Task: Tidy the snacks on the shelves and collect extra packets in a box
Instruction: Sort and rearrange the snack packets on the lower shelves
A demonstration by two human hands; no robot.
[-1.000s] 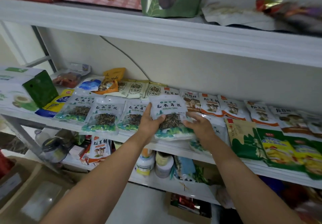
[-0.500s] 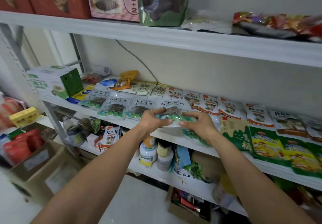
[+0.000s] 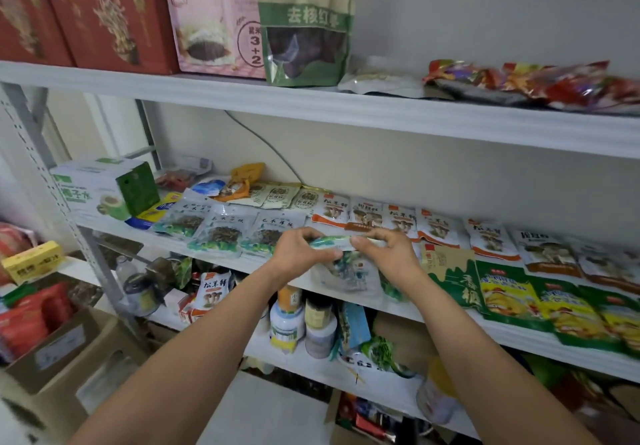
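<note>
Both hands hold one clear green-and-white snack packet (image 3: 334,241) edge-on just above the front of the middle shelf (image 3: 263,264). My left hand (image 3: 301,254) pinches its left end and my right hand (image 3: 388,254) pinches its right end. Under the hands lies another clear packet (image 3: 346,275) hanging over the shelf edge. To the left, a row of matching green-and-white packets (image 3: 221,233) lies flat. Behind and to the right runs a row of orange-and-white mushroom packets (image 3: 398,219). A cardboard box (image 3: 62,344) with red packets stands at the lower left.
The top shelf (image 3: 346,108) carries red boxes (image 3: 110,25), a pink box and a green pouch (image 3: 304,29). A white-and-green carton (image 3: 104,188) sits at the left of the middle shelf; green-and-yellow packets (image 3: 554,306) lie at its right. Jars and bottles (image 3: 301,323) crowd the lower shelf.
Both hands have lifted the packet off the shelf and turned it from lying flat to edge-on. The view has tilted up and pulled back, showing more of the top shelf.
</note>
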